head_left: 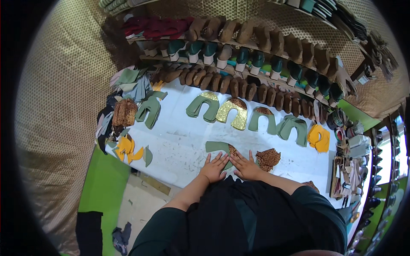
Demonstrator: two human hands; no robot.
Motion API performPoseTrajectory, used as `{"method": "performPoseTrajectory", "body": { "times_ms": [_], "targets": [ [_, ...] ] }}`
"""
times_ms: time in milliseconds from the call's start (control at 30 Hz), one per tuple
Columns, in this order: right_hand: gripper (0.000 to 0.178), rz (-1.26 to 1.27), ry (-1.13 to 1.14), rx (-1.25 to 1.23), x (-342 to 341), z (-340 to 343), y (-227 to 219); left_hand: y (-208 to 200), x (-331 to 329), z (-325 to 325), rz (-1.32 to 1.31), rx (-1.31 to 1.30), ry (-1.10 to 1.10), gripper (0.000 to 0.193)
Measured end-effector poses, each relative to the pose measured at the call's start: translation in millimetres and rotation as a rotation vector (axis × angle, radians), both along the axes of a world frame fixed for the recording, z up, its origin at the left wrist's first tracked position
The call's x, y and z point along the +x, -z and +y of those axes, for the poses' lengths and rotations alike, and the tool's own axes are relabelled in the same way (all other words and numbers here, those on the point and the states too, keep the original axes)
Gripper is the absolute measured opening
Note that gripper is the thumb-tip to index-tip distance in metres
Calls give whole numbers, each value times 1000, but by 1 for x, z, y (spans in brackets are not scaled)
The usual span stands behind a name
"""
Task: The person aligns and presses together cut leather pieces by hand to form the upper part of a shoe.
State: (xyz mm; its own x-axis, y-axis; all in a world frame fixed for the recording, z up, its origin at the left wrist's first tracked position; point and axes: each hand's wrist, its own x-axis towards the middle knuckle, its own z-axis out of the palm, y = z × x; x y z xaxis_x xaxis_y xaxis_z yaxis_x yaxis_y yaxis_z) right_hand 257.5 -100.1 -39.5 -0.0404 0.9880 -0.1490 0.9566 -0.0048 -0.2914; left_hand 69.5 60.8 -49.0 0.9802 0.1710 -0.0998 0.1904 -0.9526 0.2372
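Near the front of the white table, my left hand [213, 168] lies flat with its fingers stretched out on a curved green shoe-upper piece [217, 146]. Beside it, my right hand [246, 166] also presses flat, fingers apart, over a leopard-print section [232, 149] joined to or lying against the green piece. Both hands hide much of the piece, so I cannot tell how the two materials meet. The fingertips of the two hands nearly touch. Just right of my right hand sits a small heap of leopard-print pieces [268, 159].
Across the white table [179, 145] lie U-shaped green uppers [203, 107], a gold glitter one [232, 114] and yellow pieces [318, 138]. Scraps pile up at left, including yellow cut-outs [127, 149]. Behind stand shelves with brown shoe lasts [234, 87] and dark green shoes [242, 55].
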Motion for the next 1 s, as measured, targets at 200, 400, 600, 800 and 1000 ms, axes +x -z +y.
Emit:
{"method": "performPoseTrajectory", "body": {
  "times_ms": [200,400,600,800,1000],
  "targets": [
    [66,27,183,-9,-3,21,-3,-1,2,-1,37,-16,-14,81],
    [59,-4,289,-64,1,62,-14,2,2,1,1,-26,-8,81],
    [64,-19,363,-32,-19,40,-2,6,1,4,-89,-83,-18,78],
    [86,-33,237,-80,-40,-6,-5,15,-10,36,-154,-196,78,81],
    [88,-70,231,-147,-46,-26,15,-29,-39,78,30,-41,-97,92]
  ]
}}
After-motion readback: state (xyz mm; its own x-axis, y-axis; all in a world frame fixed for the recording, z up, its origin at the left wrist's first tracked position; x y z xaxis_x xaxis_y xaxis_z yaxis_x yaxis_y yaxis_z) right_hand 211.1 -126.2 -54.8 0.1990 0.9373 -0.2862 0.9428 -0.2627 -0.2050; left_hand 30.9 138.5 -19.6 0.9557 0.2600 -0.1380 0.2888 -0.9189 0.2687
